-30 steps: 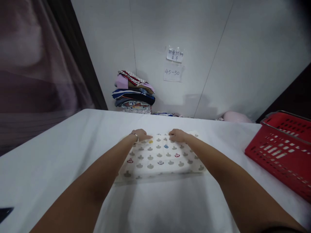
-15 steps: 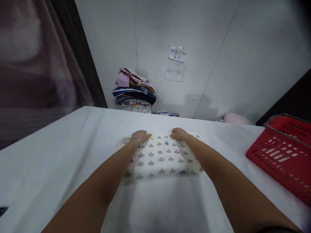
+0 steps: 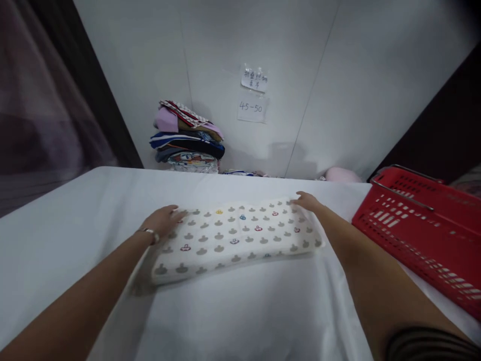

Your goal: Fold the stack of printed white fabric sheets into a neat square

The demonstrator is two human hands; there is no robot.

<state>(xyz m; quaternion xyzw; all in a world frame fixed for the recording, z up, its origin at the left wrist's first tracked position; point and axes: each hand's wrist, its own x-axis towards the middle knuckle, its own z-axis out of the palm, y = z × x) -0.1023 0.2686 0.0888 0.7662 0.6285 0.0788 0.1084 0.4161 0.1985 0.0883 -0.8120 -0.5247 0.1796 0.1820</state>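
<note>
Touching the patterned cloth (image 3: 225,235): your left hand (image 3: 161,222) at its far left corner, your right hand (image 3: 308,202) at the far right; whether your fingers grip, I cannot tell.
Tabletop (image 3: 233,321): carries the cloth, left of the red basket (image 3: 409,235).
Lower wall sheet (image 3: 251,109): "45-50".
Upper wall sheet (image 3: 254,80): blurred Chinese characters.

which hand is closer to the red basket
Right. The right hand is at the far right corner of the patterned cloth, on the side toward the basket; the left hand is at the cloth's far left corner, away from it.
</note>
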